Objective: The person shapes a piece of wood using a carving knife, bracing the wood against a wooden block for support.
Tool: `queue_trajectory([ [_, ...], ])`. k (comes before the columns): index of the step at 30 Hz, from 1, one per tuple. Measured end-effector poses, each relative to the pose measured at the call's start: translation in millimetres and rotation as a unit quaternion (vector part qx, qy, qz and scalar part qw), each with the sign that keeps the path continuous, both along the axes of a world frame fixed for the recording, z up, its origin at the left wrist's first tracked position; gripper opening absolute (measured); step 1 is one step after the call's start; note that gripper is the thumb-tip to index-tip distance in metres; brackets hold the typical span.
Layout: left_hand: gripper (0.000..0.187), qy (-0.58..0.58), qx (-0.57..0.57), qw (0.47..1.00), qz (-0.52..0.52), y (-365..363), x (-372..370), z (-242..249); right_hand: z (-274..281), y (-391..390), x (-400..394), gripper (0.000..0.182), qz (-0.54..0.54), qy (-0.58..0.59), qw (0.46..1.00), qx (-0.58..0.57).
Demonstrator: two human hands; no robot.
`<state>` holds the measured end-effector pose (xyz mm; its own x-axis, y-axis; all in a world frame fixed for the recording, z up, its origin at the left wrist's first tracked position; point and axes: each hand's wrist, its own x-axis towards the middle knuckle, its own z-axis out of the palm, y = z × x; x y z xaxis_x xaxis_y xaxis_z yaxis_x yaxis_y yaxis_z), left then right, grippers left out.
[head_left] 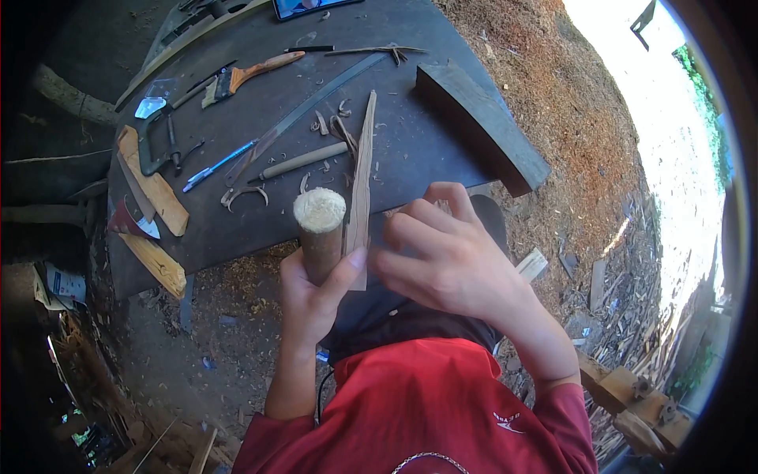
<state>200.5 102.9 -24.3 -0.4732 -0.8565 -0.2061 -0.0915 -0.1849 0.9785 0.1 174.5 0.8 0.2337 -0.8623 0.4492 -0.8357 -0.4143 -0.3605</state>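
Note:
My left hand (pixel 309 299) is wrapped round a thick round wooden stick (pixel 320 237) with a pale, rough top end. Its thumb presses against a long, thin strip of wood (pixel 361 186) that tapers to a point away from me and rests over the table edge. Just right of the strip, my right hand (pixel 446 251) is closed with its fingers curled; whatever they may hold is hidden. Beyond the stick, a chisel-like tool with a round wooden handle (pixel 304 160) lies among curled wood shavings (pixel 339 130).
On the dark table (pixel 395 170) lie a metal ruler (pixel 324 92), a blue pen (pixel 219 164), a paintbrush (pixel 251 75), a clamp (pixel 168 146) and wood offcuts (pixel 162 189). A heavy dark block (pixel 482 126) lies at the right edge. Sawdust (pixel 560 103) covers the ground.

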Motion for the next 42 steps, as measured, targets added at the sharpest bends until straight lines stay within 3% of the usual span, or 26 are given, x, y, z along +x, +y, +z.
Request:
queue_trajectory([
  [5, 0.02, -0.002, 0.003, 1.0, -0.015, 0.5, 7.8, -5.4, -2.5, 4.4, 3.0, 0.026, 0.017, -0.053, 0.998, 0.041],
  [12, 0.02, -0.016, -0.048, 0.998, 0.024, -5.8, 11.7, -6.4, -2.5, 15.4, 13.5, 0.017, 0.023, -0.162, 0.985, 0.051],
  [16, 0.026, -0.006, -0.109, 0.993, -0.044, -14.3, 18.7, 6.9, 2.2, 24.8, -7.3, 0.021, -0.022, -0.077, 0.993, 0.084],
  [19, 0.031, -0.005, -0.12, 0.981, -0.151, -24.5, 22.6, 16.5, 12.3, 25.1, -10.2, 0.021, -0.127, -0.045, 0.99, 0.035],
  [20, 0.026, -0.028, -0.14, 0.975, -0.172, -26.9, 21.2, 21.6, 15.4, 22.4, -9.9, 0.03, -0.156, -0.038, 0.987, -0.012],
  [23, 0.031, 0.003, -0.26, 0.905, -0.338, -49.9, 31.5, 21.8, 27.1, 21.5, -14.8, 0.045, -0.151, 0.026, 0.988, -0.03],
  [25, 0.038, 0.031, -0.266, 0.921, -0.281, -48.6, 36.5, 22.0, 29.6, 22.1, -17.8, 0.052, -0.125, 0.033, 0.991, -0.021],
  [27, 0.042, 0.034, -0.254, 0.946, -0.2, -49.0, 45.5, 28.4, 27.3, 23.6, -19.0, 0.047, -0.094, 0.024, 0.995, -0.004],
  [30, 0.044, 0.105, -0.167, 0.98, 0.038, -52.3, 46.7, 32.1, 22.2, 20.7, -13.6, 0.035, -0.11, -0.003, 0.994, 0.021],
  [33, 0.049, 0.156, -0.165, 0.97, 0.091, -60.6, 54.3, 28.3, 12.6, 13.2, -15.6, 0.027, -0.145, -0.015, 0.988, 0.054],
  [34, 0.047, 0.136, -0.217, 0.965, 0.058, -61.5, 53.2, 26.5, 8.3, 9.0, -17.3, 0.025, -0.156, -0.017, 0.985, 0.065],
  [42, 0.044, 0.092, -0.282, 0.955, 0.024, -58.6, 31.0, 24.5, -3.5, -27.1, -34.1, 0.018, -0.17, 0.018, 0.985, -0.006],
])
